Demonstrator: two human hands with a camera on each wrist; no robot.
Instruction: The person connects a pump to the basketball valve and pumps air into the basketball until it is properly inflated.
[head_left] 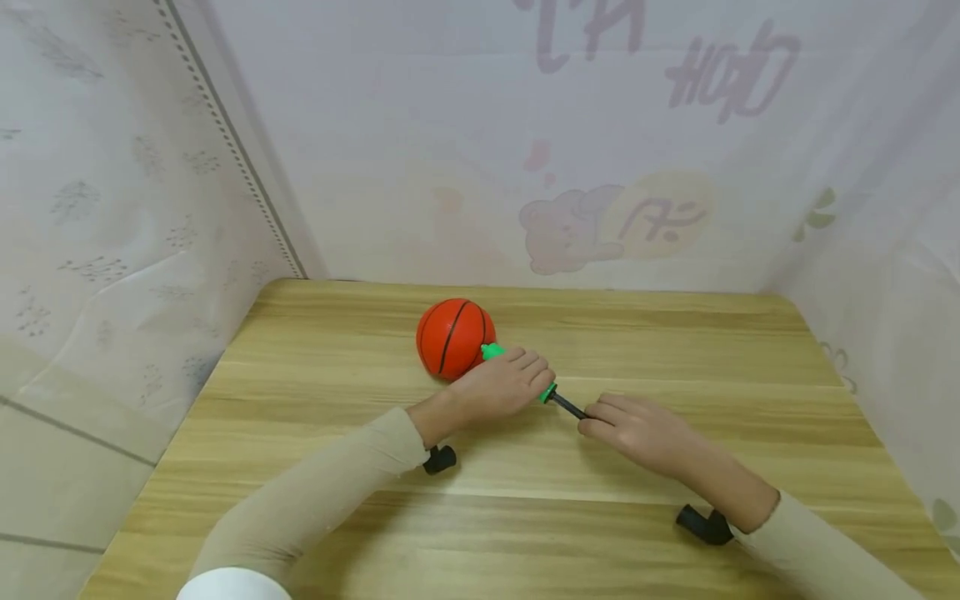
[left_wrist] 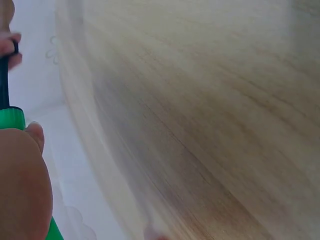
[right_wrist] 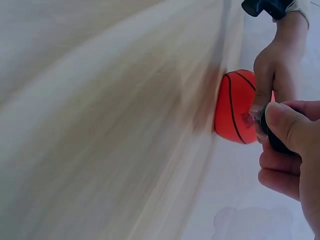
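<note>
Wood surface (head_left: 660,342). Red ball (head_left: 448,337) on far part, left of centre. Left hand (head_left: 504,385) wrapped round green pump (head_left: 549,392), just right of ball; contact with ball unclear. Right hand (head_left: 637,429), nearer and apart from left, clamped on black handle (right_wrist: 280,144). Dark rod (head_left: 567,406) between hands.

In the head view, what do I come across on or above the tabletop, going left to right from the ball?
Orange-red ball → left hand → dark pump rod → right hand → black device at the right wrist.
</note>
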